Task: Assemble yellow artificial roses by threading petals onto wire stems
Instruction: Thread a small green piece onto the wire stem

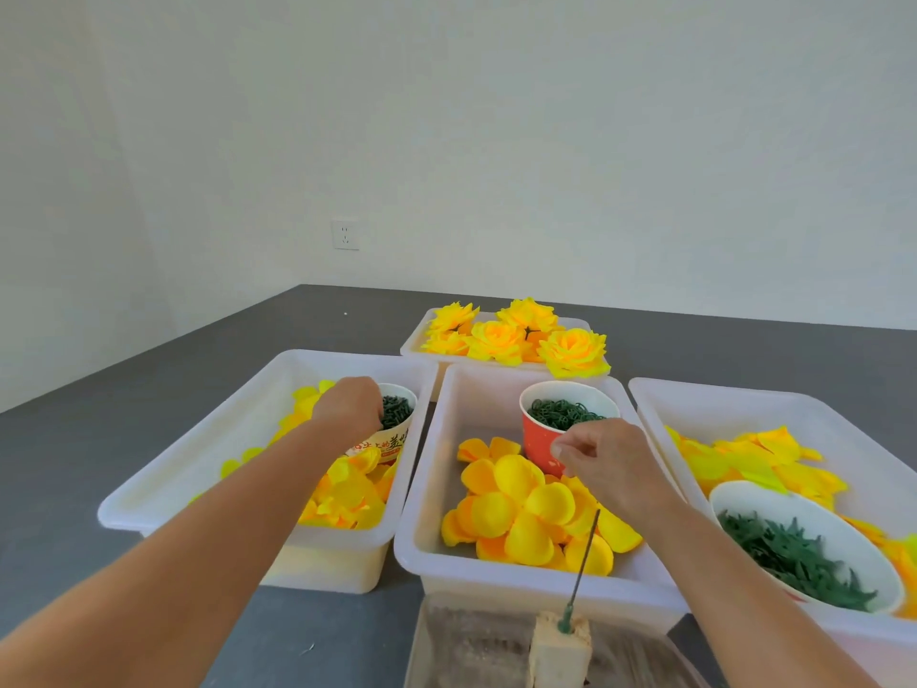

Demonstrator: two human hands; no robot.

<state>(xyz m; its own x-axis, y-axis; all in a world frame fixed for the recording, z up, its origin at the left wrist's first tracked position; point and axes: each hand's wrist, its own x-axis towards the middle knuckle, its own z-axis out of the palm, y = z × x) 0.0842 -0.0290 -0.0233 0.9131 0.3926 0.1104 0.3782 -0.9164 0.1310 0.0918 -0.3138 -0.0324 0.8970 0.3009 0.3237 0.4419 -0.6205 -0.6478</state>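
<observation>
A green wire stem (584, 553) stands tilted in a small wooden block (560, 648) at the near edge. Behind it, the middle white bin (422, 543) holds loose yellow petals (521, 508) and a red paper cup (538, 439) of green rings. My right hand (610, 469) hovers over these petals just in front of the red cup. Its fingers are curled and the thumb meets the forefinger, with nothing visible between them. My left hand (347, 409) reaches into a printed paper cup (392, 439) of green pieces in the left bin (198, 469). Its fingertips are hidden inside the cup.
The right bin (719, 394) holds more yellow petals and a white bowl (754, 494) of green leaf pieces. A far bin (412, 342) carries several finished yellow roses (496, 337). All stand on a dark grey table before a white wall.
</observation>
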